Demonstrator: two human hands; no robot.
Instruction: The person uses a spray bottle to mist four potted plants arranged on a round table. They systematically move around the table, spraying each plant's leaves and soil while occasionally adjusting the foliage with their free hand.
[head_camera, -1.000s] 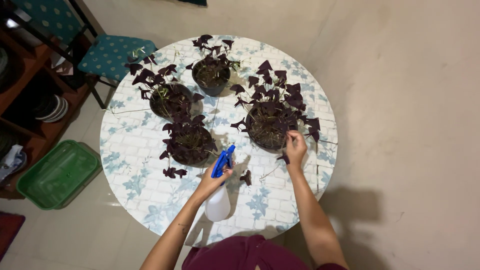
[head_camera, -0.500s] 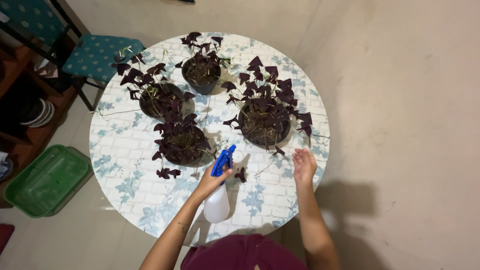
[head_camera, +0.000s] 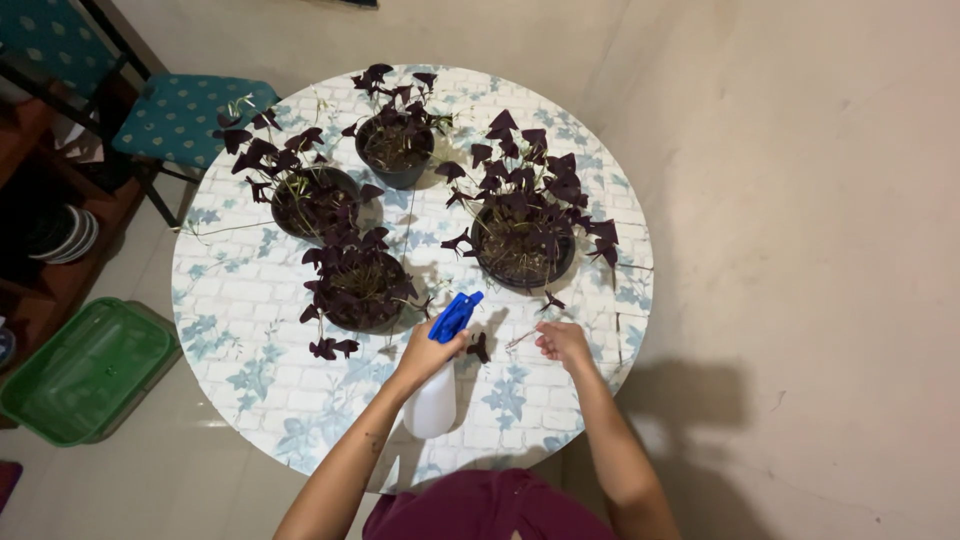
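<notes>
left hand (head_camera: 428, 352): closed around the neck of a white plastic spray bottle with a blue trigger head (head_camera: 440, 375), held over the near part of the round worktop with a blue leaf and brick pattern (head_camera: 250, 330); nozzle tilted toward the pots.
right hand (head_camera: 563, 343): just right of the bottle, fingers curled low over the worktop; whether they pinch the thin stem (head_camera: 520, 340) beside them i cannot tell.
loose purple leaf (head_camera: 481, 348): on the worktop between the two hands, beside the bottle's head.
nearest black pot of dark purple triangular leaves (head_camera: 358, 285): just beyond and left of the bottle.
large pot of the same plant (head_camera: 522, 235): beyond and right of the bottle.
two far pots (head_camera: 312, 195) (head_camera: 396, 145): behind the nearest one.
green plastic tub (head_camera: 85, 365): on the floor, well left of the bottle.
teal dotted chair (head_camera: 180, 115): far left, past the worktop edge.
</notes>
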